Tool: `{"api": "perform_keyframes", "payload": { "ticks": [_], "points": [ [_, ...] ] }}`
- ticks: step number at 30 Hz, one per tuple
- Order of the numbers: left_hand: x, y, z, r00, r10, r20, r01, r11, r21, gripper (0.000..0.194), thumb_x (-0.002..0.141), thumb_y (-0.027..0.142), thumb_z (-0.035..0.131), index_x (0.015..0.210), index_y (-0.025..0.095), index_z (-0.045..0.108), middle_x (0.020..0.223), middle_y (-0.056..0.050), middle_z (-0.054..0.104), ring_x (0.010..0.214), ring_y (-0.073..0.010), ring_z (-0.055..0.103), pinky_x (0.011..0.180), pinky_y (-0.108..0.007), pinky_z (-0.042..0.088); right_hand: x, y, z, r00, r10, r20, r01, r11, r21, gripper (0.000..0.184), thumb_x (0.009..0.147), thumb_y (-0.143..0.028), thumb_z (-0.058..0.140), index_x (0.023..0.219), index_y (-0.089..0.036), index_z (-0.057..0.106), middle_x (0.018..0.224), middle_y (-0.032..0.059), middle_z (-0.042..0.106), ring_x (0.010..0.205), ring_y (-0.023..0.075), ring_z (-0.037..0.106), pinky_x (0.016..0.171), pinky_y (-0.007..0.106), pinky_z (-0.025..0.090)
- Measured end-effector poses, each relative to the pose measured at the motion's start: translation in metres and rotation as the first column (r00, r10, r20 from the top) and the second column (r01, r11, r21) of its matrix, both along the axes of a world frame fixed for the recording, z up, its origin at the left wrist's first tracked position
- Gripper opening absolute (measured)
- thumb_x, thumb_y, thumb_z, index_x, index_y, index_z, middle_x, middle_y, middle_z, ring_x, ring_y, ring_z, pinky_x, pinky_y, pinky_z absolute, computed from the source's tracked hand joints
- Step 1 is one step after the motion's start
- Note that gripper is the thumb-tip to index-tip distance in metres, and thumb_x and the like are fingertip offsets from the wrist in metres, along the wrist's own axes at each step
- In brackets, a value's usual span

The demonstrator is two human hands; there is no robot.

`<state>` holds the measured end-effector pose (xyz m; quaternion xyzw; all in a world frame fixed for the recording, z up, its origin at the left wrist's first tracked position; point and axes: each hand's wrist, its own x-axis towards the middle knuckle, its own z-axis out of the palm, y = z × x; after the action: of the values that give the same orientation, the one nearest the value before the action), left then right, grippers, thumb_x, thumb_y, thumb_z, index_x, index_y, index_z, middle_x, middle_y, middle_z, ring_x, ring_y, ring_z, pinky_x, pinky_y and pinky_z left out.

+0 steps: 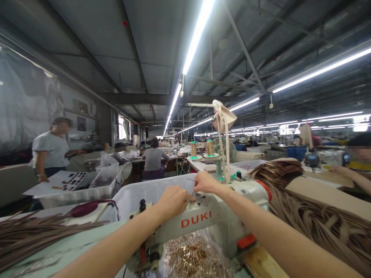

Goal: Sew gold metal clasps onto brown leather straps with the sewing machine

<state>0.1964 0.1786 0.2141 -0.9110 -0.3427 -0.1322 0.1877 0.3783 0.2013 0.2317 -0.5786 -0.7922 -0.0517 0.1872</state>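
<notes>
My left hand [172, 202] and my right hand [205, 182] both rest on top of a white DUKI sewing machine head [194, 220], close together near a round thread tension knob [198, 197]. The fingertips of both hands point toward that knob. Any thin thread between my fingers is too fine to make out. A clear plastic bag of small brass-coloured metal fittings [194, 255] lies just below the machine's front, and part of the machine's lower end is hidden behind my left forearm.
A white plastic bin [145, 193] stands behind the machine. Bundles of brown leather strips lie to the left [29, 235] and right [319, 227]. Thread cones [210, 148] stand on a stand beyond. A co-worker's hand [342, 172] reaches in at right; other workers [153, 160] stand among long factory tables.
</notes>
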Motion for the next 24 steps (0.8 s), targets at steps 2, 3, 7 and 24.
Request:
{"api": "perform_keyframes", "payload": {
  "ticks": [2,3,7,24],
  "points": [
    [-0.001,0.0,-0.001,1.0,-0.003,-0.009,0.003,1.0,0.003,0.04,0.074,0.013,0.047,0.1,0.032,0.071,0.077,-0.009,0.072,0.073,-0.0283,0.067,0.058,-0.031,0.043,-0.009,-0.002,0.003,0.997,0.069,0.025,-0.067,0.995,-0.067,0.014,0.057,-0.021,0.071,0.07,-0.016,0.072,0.067,0.0015,0.068,0.063,0.0159,0.061,0.051,0.019,0.038],
    [-0.002,0.0,-0.002,1.0,-0.004,-0.013,0.004,1.0,0.001,0.039,0.074,0.014,0.047,0.1,0.031,0.071,0.077,-0.009,0.072,0.074,-0.0282,0.067,0.058,-0.031,0.043,-0.008,-0.004,0.004,0.995,0.098,0.038,-0.093,0.99,-0.107,0.014,0.054,-0.022,0.073,0.067,-0.017,0.071,0.064,-0.0002,0.067,0.061,0.0151,0.061,0.05,0.018,0.037],
    [-0.003,0.0,-0.004,1.0,-0.002,-0.018,0.002,1.0,-0.011,0.041,0.077,0.015,0.048,0.11,0.031,0.067,0.082,-0.009,0.072,0.077,-0.0278,0.067,0.061,-0.032,0.045,0.004,-0.001,0.005,0.996,0.059,0.062,-0.051,0.991,-0.123,0.01,0.059,-0.017,0.066,0.068,-0.014,0.071,0.064,0.0035,0.067,0.06,0.0168,0.06,0.049,0.02,0.037],
    [-0.001,-0.002,-0.005,1.0,0.015,-0.028,-0.015,1.0,-0.016,0.037,0.08,0.018,0.05,0.111,0.031,0.067,0.084,-0.01,0.072,0.077,-0.0279,0.067,0.061,-0.033,0.049,-0.012,0.004,0.022,0.984,0.058,0.167,-0.026,0.982,-0.186,0.008,0.057,-0.017,0.067,0.064,-0.015,0.069,0.062,0.0028,0.065,0.059,0.0164,0.058,0.048,0.021,0.034]
  ]
}}
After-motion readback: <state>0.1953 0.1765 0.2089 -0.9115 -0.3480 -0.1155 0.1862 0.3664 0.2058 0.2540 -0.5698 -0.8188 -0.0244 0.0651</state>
